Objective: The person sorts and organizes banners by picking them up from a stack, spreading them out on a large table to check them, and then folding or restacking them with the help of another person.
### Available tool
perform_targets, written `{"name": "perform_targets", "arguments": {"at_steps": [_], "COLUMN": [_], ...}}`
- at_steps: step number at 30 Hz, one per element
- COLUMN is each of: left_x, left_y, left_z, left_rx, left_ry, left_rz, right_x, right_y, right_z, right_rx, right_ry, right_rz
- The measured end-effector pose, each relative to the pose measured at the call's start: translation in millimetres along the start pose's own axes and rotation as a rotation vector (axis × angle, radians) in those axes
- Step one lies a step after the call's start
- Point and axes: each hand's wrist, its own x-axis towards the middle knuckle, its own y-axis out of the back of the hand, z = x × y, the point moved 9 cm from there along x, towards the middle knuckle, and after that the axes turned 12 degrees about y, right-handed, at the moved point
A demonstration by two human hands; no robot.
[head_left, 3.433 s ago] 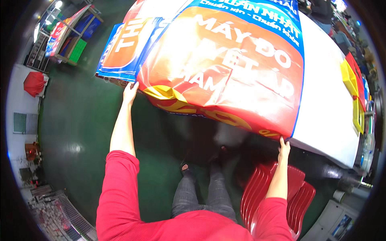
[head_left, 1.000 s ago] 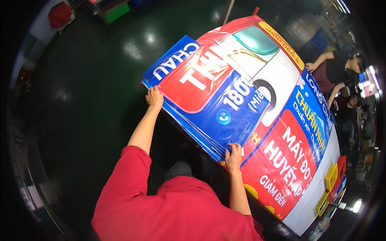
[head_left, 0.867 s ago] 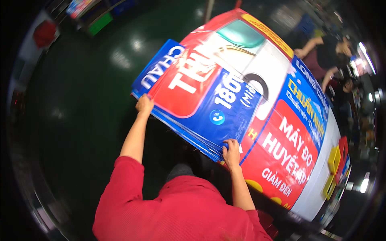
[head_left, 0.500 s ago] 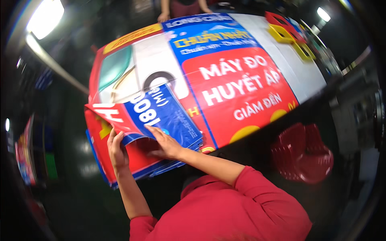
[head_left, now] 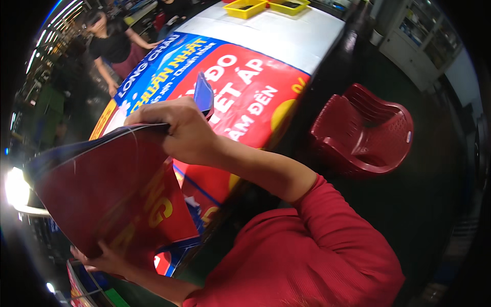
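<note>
1. Folded sheet (head_left: 115,192): thin, flexible, smooth material, raised at the near left above the table's near-left end. The face turned to the viewer is dark red with yellow lettering; blue borders run along its right side, and the upper edge shows several dark layers pressed together. A faint pale crease line curves down the face.

2. Right hand (head_left: 179,130): closed in a fist over the sheet's upper right corner, pinching the layers; a narrow blue flap (head_left: 203,94) stands up just beyond the knuckles.

3. Left hand (head_left: 105,261): low at the sheet's near-left edge, thumb lying apart from the fingers. Blur and shade obscure the fingertips; whether they grip the material cannot be told.

4. Printed banner (head_left: 245,97): glossy, flat sheet spread over the table, with red and blue panels, white lettering and a rounded yellow shape near its right edge. The folded sheet hides part of it.

5. Tabletop (head_left: 307,33): smooth white covering, exposed beyond the banner; two shallow rectangular yellow trays (head_left: 245,14) sit at its far end.

6. Chairs (head_left: 363,135): nested dark red plastic, curved backs with slots, on the right.

7. Co-worker (head_left: 110,46): dark top, at the far left, both hands at the banner's far edge.
</note>
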Motion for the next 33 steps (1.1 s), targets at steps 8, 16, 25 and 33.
{"name": "perform_targets", "arguments": {"at_steps": [8,16,25,33], "left_x": [-7,-4,-35,-55], "left_y": [10,21,46,133], "left_z": [168,296,385,403], "left_rx": [-0.292,-0.647,-0.737,-0.675], "left_ry": [-0.109,-0.312,-0.438,-0.461], "left_rz": [-0.228,-0.405,-0.418,-0.391], "right_x": [-20,-202,-584,-568], "right_y": [219,542,652,709], "right_z": [64,-69,-237,-152], "right_rx": [-0.015,-1.773,-0.439,-0.622], "right_ry": [-0.477,-0.428,-1.008,-0.945], "right_rz": [-0.015,0.271,1.699,1.223]}}
